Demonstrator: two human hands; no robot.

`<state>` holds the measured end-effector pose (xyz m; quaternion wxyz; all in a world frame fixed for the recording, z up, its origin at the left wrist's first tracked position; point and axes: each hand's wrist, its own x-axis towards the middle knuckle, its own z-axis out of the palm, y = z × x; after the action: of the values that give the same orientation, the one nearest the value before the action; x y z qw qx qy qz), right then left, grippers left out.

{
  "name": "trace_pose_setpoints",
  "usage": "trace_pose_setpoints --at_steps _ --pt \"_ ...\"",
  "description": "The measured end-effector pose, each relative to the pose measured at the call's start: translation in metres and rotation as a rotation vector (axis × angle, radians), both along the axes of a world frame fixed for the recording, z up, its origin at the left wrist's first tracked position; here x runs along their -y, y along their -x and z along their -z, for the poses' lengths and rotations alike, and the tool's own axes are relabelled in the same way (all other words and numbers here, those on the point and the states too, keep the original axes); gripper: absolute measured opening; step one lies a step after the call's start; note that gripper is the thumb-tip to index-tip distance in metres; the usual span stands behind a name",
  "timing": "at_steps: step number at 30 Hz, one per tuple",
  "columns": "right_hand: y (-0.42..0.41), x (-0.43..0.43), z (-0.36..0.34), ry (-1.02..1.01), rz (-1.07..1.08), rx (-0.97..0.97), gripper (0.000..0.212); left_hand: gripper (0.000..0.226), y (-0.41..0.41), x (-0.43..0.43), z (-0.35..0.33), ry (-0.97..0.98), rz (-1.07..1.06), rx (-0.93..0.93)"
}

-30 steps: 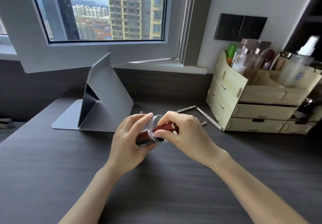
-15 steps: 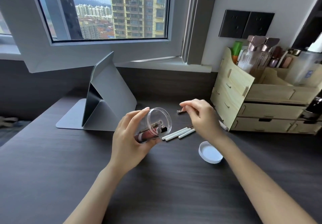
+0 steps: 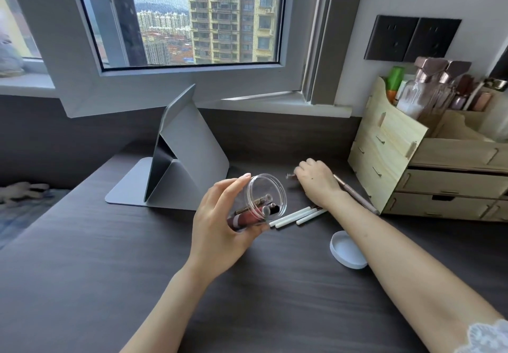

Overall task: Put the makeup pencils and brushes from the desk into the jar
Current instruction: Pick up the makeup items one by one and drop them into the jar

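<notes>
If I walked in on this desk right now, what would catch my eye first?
Probably the clear jar, tipped sideways in the left hand at the middle of the desk, with makeup sticks already inside. Beyond it the right hand reaches for a small item near the wooden organizer, while white-handled brushes and the jar's lid lie beside the forearm.

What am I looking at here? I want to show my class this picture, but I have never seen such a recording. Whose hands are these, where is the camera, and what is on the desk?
No machine here: a person wears a wide-angle camera on the head, so you look down at their own two bare hands. The left hand holds a clear jar, tilted, with some makeup sticks already inside. The right hand reaches to a small item on the dark desk; whether it grips it yet is unclear. White brushes and a pencil lie near it. The lid rests on the desk. Behind are a folded stand and a wooden organizer.
</notes>
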<state>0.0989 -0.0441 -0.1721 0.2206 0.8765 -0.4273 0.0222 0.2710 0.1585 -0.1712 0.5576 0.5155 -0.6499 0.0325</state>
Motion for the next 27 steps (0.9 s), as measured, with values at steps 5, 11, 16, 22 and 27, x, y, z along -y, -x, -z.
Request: trace_pose_setpoints --at_steps 5,11,16,22,27 --pt "-0.003 -0.039 -0.032 -0.497 -0.096 1.32 0.008 0.077 0.0 -0.001 -0.001 -0.007 0.006 -0.011" --pt "0.023 -0.103 -0.068 -1.32 -0.336 1.895 0.013 0.077 -0.001 -0.001 0.0 -0.016 0.002 -0.007" --pt "0.035 -0.136 -0.078 -1.192 -0.363 1.895 0.017 0.077 0.0 0.0 0.0 -0.003 0.003 -0.012" --pt "0.033 -0.161 -0.084 -1.023 -0.53 1.986 0.018 0.076 0.002 -0.002 0.0 -0.003 0.003 0.01" --pt "0.029 -0.17 -0.085 -0.859 -0.401 1.653 0.028 0.076 0.002 -0.004 -0.001 -0.015 0.012 0.004"
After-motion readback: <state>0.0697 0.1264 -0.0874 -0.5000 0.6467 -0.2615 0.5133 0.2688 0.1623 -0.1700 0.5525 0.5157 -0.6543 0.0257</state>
